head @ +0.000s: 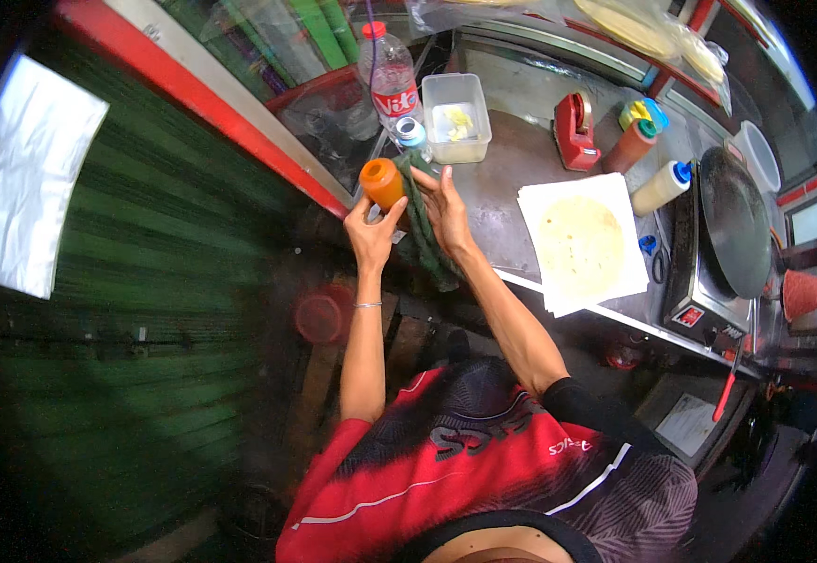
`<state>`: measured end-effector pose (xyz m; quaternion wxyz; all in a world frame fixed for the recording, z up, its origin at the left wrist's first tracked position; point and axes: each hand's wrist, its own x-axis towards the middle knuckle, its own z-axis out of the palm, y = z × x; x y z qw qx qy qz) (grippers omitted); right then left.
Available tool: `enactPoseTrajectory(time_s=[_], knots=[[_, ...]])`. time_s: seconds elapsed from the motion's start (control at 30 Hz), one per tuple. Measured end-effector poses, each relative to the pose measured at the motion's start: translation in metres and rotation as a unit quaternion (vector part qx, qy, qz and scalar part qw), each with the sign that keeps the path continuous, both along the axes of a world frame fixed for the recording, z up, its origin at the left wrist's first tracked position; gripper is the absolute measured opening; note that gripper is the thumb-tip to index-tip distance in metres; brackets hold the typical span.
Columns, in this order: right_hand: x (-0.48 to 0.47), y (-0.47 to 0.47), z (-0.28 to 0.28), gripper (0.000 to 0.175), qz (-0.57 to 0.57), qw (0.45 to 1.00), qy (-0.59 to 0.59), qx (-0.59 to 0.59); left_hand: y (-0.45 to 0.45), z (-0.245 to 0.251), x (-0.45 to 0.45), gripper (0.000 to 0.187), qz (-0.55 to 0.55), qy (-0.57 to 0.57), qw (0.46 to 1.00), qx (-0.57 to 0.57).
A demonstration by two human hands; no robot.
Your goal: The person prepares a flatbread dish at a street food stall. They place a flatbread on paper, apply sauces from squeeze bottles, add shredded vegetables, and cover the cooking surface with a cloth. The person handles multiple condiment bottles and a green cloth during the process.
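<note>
My left hand [372, 238] holds an orange plastic bottle [383, 184] upright between thumb and fingers. Its round mouth faces up and shows no cap. A dark green cloth [419, 225] hangs beside the bottle, its upper end against the bottle's side. My right hand [445, 210] has that cloth at its fingers, the thumb raised; part of the grip is hidden. Just beyond the cloth stand a small open-mouthed bottle [410, 134] with a light blue body and a clear plastic bottle [389, 74] with a red cap.
A translucent tub [477, 151] with yellowish pieces stands behind my right hand. Rightward are a red tape dispenser [575, 134], two squeeze bottles, a flatbread [581, 246] on white paper, scissors [659, 266] and a wok [735, 222] on a stove. A red-and-white frame rail [268, 134] runs at the left.
</note>
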<state>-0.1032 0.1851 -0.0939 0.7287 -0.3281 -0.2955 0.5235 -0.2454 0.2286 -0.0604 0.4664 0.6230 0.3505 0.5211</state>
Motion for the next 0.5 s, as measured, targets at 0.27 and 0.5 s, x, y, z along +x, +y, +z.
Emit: enactPoseTrajectory(time_s=[0.27,0.5], knots=[[0.031,-0.016,0.014,0.089,0.007,0.919,-0.376,-0.117,0.006,-0.015,-0.012,0.035,0.015,-0.066,0.997,-0.049],[0.099,-0.087,0.053,0.057,-0.256,0.815,-0.514,-0.076,-0.018,0.038,0.032,0.041,-0.006,-0.009,0.998,0.056]])
